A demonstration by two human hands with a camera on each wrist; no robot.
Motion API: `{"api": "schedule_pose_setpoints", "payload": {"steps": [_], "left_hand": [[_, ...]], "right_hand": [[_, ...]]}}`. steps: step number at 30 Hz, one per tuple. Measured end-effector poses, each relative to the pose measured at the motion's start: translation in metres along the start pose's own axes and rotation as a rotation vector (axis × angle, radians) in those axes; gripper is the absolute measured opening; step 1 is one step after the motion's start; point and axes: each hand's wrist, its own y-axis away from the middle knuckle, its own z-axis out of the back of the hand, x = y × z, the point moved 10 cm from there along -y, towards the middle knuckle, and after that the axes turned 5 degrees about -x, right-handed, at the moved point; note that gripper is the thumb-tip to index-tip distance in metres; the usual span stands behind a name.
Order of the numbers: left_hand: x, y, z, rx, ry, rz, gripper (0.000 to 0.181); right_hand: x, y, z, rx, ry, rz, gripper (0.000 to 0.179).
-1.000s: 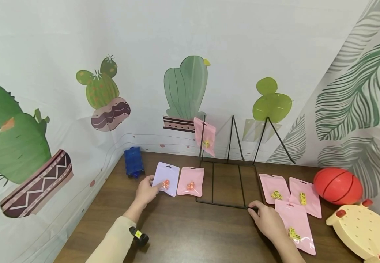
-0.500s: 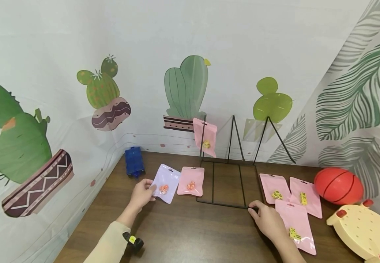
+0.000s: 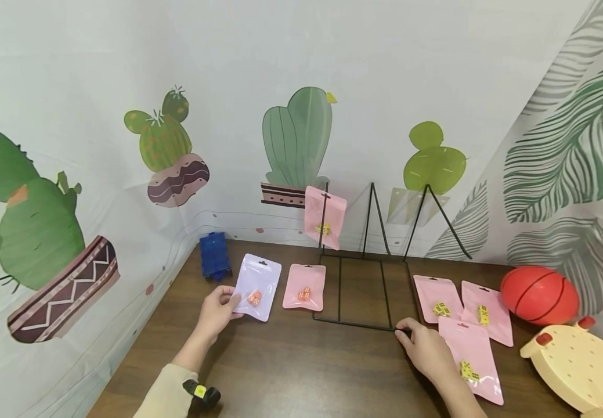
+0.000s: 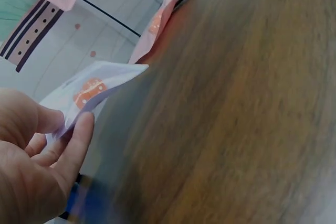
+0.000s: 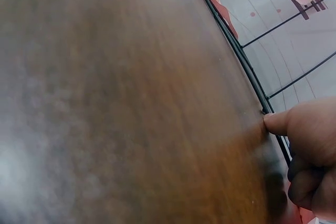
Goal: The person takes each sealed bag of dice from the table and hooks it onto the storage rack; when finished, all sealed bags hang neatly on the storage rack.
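My left hand point(image 3: 217, 313) pinches the lower left edge of a lilac zip bag point(image 3: 263, 278) with orange dice inside. In the left wrist view the thumb lies on one face of the bag point(image 4: 79, 80), fingers behind it, and the bag is tilted. My right hand point(image 3: 424, 351) holds the front right corner of a black wire rack point(image 3: 353, 325) between thumb and fingers. A pink zip bag point(image 3: 327, 212) with yellow dice hangs on the rack's left upright. Just right of the lilac bag lies another pink bag point(image 3: 303, 278) with orange dice.
On the right lie pink bags point(image 3: 470, 360) with yellow dice, some overlapping. Beyond them are a red ball point(image 3: 538, 295) and a cream stool-like board point(image 3: 583, 366) with red pegs. A blue translucent object point(image 3: 215, 255) stands at the back left, before a cactus-print cloth.
My left hand has taken the lilac bag by its edge and shifted it slightly left, turning it on the way. The right hand stays on the rack's corner. The hanging bag has swung a little.
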Motion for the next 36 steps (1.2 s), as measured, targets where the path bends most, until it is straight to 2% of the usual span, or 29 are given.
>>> {"api": "schedule_pose_setpoints", "payload": {"steps": [6,15,19,30,36], "left_hand": [[-0.012,0.007,-0.004,-0.007,0.063,-0.019,0.019],[-0.043,0.027,-0.025,0.032,0.128,-0.093,0.017],[-0.059,0.038,-0.039,0.077,0.156,-0.149,0.016],[-0.097,0.064,-0.072,0.233,0.209,-0.351,0.014],[-0.114,0.076,-0.080,0.259,0.302,-0.446,0.013]], "right_hand": [[0.000,0.000,0.001,0.001,-0.002,-0.001,0.012],[0.000,0.000,0.001,-0.018,-0.004,0.015,0.011],[-0.001,-0.001,0.000,-0.020,-0.004,0.015,0.012],[-0.002,-0.001,0.000,-0.022,-0.004,0.010,0.012],[-0.003,-0.001,0.000,-0.022,-0.006,0.012,0.012]]}}
